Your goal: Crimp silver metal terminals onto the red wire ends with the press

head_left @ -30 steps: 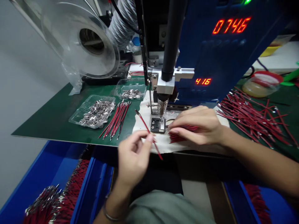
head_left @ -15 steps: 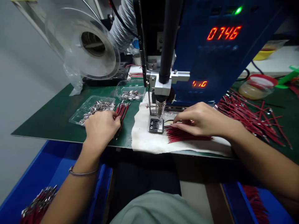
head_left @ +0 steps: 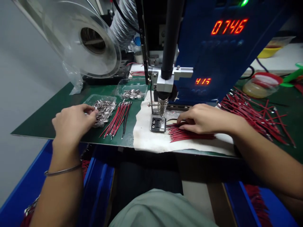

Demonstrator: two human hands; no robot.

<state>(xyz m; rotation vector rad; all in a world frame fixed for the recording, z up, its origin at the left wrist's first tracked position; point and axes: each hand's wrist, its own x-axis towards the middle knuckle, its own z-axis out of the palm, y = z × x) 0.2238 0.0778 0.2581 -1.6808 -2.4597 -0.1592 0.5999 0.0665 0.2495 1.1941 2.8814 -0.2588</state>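
Observation:
My left hand (head_left: 74, 122) is at the near left side of a clear plastic tray (head_left: 93, 99) of small metal parts (head_left: 103, 108). Its thumb and forefinger are drawn together there; what lies between them is hidden. To its right lies a loose row of red and black wires (head_left: 115, 121) with metal ends. My right hand (head_left: 201, 119) rests over a bundle of red wires (head_left: 184, 136) on a white sheet (head_left: 151, 143), its fingertips closed on wire there. Left of those fingertips sits a small black fixture block (head_left: 158, 125), under the machine's spring-wrapped tip (head_left: 163, 107).
A blue machine (head_left: 203, 56) with red digits stands behind the fixture. A second clear tray (head_left: 131, 91) of metal parts sits farther back. More red wires (head_left: 253, 116) are heaped at right. A clear reel (head_left: 82, 41) hangs at upper left; blue bins (head_left: 99, 176) are below the table edge.
My left hand has let go of the wire row and moved left to the tray of metal parts. My right hand stays at the bundle. The lower digits on the machine now read differently.

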